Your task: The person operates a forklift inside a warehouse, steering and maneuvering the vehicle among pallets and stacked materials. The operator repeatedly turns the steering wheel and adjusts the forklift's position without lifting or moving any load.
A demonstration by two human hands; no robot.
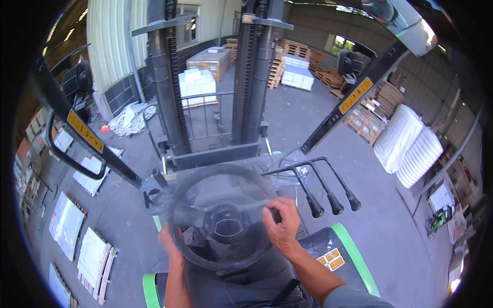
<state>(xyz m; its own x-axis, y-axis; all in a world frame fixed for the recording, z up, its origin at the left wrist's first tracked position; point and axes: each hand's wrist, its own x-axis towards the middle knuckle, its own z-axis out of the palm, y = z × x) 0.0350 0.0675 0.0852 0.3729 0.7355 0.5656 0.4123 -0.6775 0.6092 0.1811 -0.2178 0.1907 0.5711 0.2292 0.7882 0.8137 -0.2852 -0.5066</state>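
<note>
I sit in a forklift and look down at its black steering wheel (pixel 222 215). My left hand (pixel 168 243) grips the wheel's lower left rim. My right hand (pixel 282 223) holds the right side of the wheel near its spoke. Just right of my right hand stand three black control levers (pixel 334 200) with round knobs. The dark mast (pixel 215 77) rises straight ahead.
Pallets with white slabs (pixel 92 256) lie on the concrete floor at the left. Stacked white goods (pixel 411 146) stand at the right. Loaded pallets (pixel 298 72) and boxes (pixel 209 60) sit ahead beyond the mast. Yellow-marked cab pillars (pixel 354 97) frame the view.
</note>
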